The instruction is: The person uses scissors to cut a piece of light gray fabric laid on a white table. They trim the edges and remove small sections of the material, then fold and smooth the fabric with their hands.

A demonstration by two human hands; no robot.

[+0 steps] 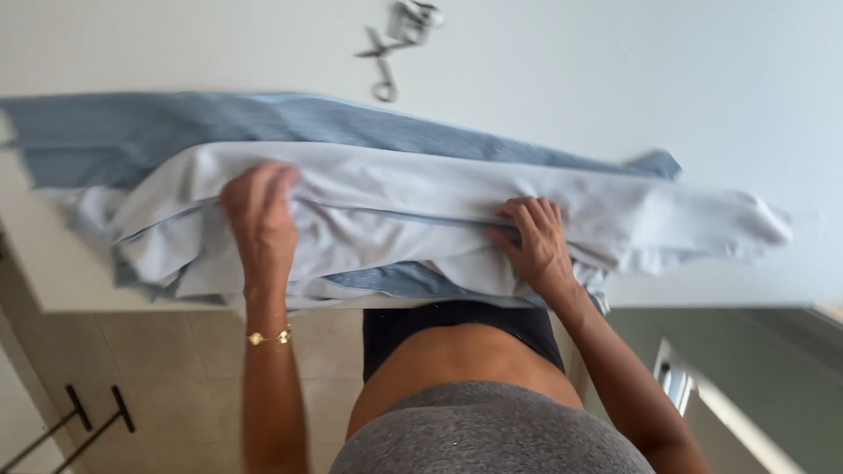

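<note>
Across the white table (615,70) lay the big bundle of cloth — a white sheet (421,189) folded over a blue striped fabric (219,118), both draped over the near edge. As I judged it, the folding was partway: one long fold was made, yet the ends were ragged and uneven, so smoothing and further folds remained. My left hand (259,215) pressed the sheet with fingers curled together into the cloth; my right hand (536,237) gripped a crease, fingers bent and closed on the fabric. Scissors (379,63) sat well apart at the far side — blurred, with something small beside them I couldn't identify. Motion blur hid the cloth's left end.
</note>
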